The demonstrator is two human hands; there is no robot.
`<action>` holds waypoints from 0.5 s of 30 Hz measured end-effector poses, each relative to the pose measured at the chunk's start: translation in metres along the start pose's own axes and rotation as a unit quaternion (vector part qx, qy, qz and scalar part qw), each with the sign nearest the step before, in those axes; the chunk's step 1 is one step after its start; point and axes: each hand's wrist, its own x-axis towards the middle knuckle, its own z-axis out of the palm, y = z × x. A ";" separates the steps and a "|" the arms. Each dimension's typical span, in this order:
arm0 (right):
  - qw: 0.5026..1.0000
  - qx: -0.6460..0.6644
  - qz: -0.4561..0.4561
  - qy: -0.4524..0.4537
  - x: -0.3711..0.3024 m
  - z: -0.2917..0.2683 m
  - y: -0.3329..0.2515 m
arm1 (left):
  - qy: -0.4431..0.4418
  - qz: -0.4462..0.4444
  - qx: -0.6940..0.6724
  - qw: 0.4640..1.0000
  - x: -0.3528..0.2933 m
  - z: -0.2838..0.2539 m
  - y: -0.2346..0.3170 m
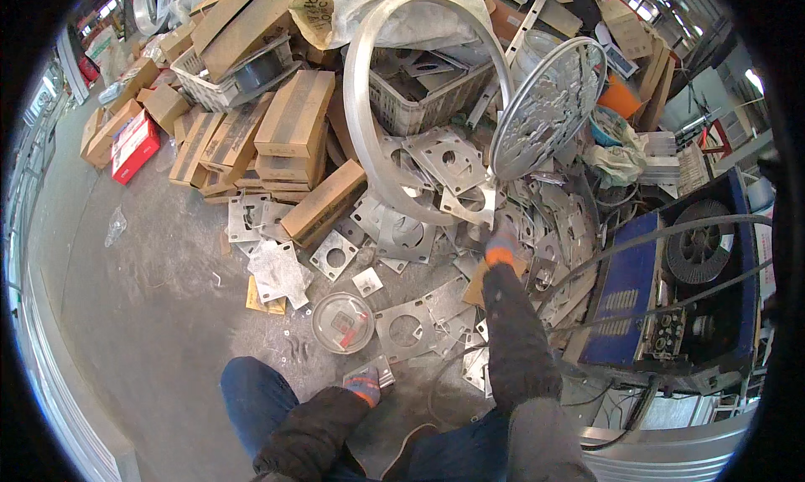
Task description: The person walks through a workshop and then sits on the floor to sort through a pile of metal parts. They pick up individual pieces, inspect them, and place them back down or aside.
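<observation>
My left hand [364,386], in a grey and orange glove, is closed on the edge of a small metal plate [379,369] low in front of me. My right arm reaches far forward; its gloved hand [501,240] is closed at the lower edge of a metal plate with a round cutout [480,205]. Part of that grip is hidden. Right beside this plate stands a large pale metal ring [359,104], and a round disc with a patchy shiny surface [549,104] leans at its right. A clear round lid [343,323] lies on the floor ahead of my left hand.
Loose cut metal plates [406,234] cover the floor ahead. Cardboard boxes [293,113], a red box [134,146] and a plastic crate [432,104] are piled beyond. At right stands a blue wire-feed machine [616,289], with a thick cable [662,234] arching near my right arm.
</observation>
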 end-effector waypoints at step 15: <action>0.986 -0.079 -0.098 -0.112 0.093 0.034 -0.061 | 0.064 -0.010 -0.024 0.998 -0.013 -0.020 0.011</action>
